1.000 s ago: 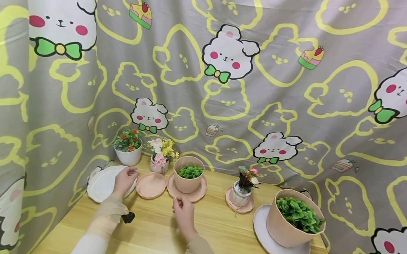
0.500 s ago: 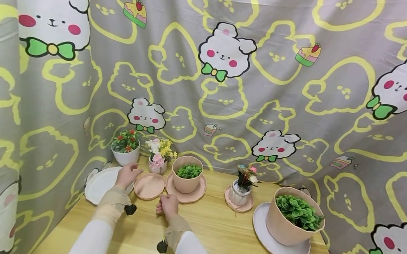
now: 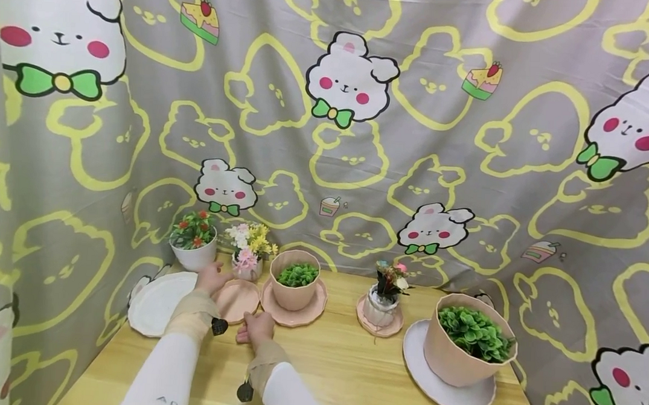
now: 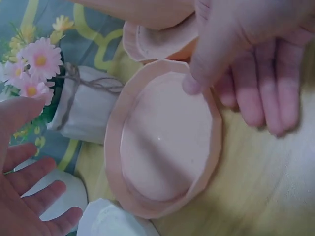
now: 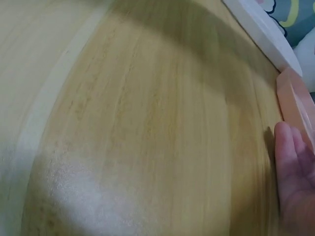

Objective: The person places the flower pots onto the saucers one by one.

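Observation:
A small round pink saucer lies on the wooden table. At its near right edge is my right hand. In the left wrist view the right thumb reaches over the rim of the pink saucer, while the straight fingers lie just outside it. Whether they press the rim is unclear. My left hand is at the saucer's left side. Its fingers spread apart in the left wrist view and hold nothing. A white flower pot tied with twine stands behind the saucer.
Left of the saucer lies a white plate, with a white pot of red flowers behind. A pink pot stands on a larger saucer to the right. Farther right are a small vase and a big pink planter.
My right hand has moved left, from in front of the pink pot to the small saucer's near edge. My left hand has shifted slightly right, towards the same saucer. The view has turned a little.

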`<control>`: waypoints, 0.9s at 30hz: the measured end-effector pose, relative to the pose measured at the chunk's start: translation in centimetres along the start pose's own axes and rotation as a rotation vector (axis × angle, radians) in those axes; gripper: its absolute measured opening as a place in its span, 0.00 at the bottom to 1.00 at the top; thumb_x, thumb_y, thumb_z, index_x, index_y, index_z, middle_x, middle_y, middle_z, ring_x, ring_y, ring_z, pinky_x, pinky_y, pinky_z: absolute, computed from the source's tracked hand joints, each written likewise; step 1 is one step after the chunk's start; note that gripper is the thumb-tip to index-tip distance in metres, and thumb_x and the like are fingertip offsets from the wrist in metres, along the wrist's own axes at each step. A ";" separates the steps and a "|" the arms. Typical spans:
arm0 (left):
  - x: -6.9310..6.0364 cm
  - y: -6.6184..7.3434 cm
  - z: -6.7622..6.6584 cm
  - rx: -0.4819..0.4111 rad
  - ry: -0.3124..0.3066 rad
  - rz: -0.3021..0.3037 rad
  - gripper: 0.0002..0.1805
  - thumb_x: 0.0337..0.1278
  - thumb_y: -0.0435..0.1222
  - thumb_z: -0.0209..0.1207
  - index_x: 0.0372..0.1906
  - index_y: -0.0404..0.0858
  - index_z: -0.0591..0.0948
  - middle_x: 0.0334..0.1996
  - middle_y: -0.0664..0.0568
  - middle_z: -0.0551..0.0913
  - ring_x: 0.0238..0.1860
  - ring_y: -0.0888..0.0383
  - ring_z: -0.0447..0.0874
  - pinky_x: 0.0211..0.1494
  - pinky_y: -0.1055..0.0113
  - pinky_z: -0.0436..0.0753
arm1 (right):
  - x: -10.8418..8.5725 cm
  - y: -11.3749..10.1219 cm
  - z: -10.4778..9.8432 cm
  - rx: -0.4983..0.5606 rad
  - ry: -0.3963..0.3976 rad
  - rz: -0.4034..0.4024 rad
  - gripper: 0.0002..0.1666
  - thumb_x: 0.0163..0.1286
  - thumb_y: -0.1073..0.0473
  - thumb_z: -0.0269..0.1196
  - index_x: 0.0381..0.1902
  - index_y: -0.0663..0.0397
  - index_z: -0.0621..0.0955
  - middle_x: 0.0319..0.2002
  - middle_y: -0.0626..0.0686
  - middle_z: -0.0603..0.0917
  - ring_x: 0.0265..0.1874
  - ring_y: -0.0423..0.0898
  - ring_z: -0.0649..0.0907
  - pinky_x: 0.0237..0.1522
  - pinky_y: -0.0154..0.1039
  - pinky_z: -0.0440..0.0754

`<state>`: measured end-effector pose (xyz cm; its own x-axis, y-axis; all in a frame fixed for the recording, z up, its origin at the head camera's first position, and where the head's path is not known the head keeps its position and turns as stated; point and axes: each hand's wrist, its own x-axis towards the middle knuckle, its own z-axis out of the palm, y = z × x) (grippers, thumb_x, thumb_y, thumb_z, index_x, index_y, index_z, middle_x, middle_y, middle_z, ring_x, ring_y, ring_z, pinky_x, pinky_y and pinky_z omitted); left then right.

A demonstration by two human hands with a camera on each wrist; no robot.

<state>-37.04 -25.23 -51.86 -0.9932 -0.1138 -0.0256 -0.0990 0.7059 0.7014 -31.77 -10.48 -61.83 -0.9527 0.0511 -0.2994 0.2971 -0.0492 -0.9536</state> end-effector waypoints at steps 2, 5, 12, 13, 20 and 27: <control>0.3 0.1 -0.1 0.010 -0.017 -0.012 0.39 0.61 0.43 0.57 0.68 0.20 0.61 0.64 0.22 0.66 0.63 0.28 0.67 0.64 0.40 0.73 | 0.0 -0.1 0.2 -0.018 -0.002 0.001 0.19 0.68 0.59 0.61 0.20 0.68 0.79 0.16 0.64 0.84 0.11 0.50 0.84 0.15 0.41 0.84; 0.7 0.4 -0.3 0.032 -0.031 -0.027 0.39 0.63 0.43 0.56 0.69 0.21 0.59 0.65 0.22 0.64 0.65 0.28 0.66 0.65 0.40 0.72 | -0.3 -0.6 0.3 -0.063 -0.002 0.010 0.21 0.68 0.56 0.60 0.20 0.67 0.80 0.16 0.63 0.85 0.12 0.50 0.85 0.14 0.39 0.84; 1.5 0.9 0.2 0.130 -0.008 0.028 0.32 0.64 0.38 0.55 0.68 0.26 0.65 0.62 0.24 0.71 0.59 0.29 0.72 0.59 0.42 0.77 | -1.1 -1.4 -0.4 -0.102 0.021 0.043 0.22 0.68 0.56 0.60 0.21 0.69 0.80 0.17 0.66 0.85 0.17 0.57 0.87 0.16 0.42 0.85; 1.7 0.8 0.4 0.141 0.001 0.036 0.31 0.63 0.37 0.55 0.68 0.27 0.66 0.61 0.25 0.72 0.58 0.29 0.74 0.58 0.42 0.78 | -1.1 -1.5 -0.5 -0.103 0.021 0.044 0.22 0.68 0.56 0.60 0.21 0.69 0.80 0.18 0.66 0.85 0.17 0.58 0.87 0.16 0.42 0.85; 3.2 0.0 1.4 0.190 0.035 0.038 0.31 0.63 0.35 0.57 0.69 0.29 0.65 0.61 0.26 0.72 0.59 0.28 0.72 0.61 0.40 0.75 | -0.8 -1.3 -0.5 -0.096 0.029 0.050 0.22 0.67 0.56 0.62 0.20 0.69 0.81 0.16 0.64 0.85 0.15 0.55 0.86 0.15 0.41 0.84; 4.2 0.1 2.2 0.152 0.030 0.015 0.33 0.59 0.34 0.56 0.70 0.32 0.63 0.54 0.29 0.78 0.50 0.30 0.79 0.52 0.40 0.79 | -0.4 -1.1 -0.2 -0.105 0.038 0.049 0.21 0.67 0.56 0.63 0.19 0.66 0.80 0.13 0.60 0.84 0.11 0.49 0.84 0.14 0.40 0.83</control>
<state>-41.37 -24.14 -53.46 -0.9926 -0.1216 0.0064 -0.0949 0.8053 0.5852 -31.71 -10.20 -60.69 -0.9345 0.0893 -0.3447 0.3500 0.0520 -0.9353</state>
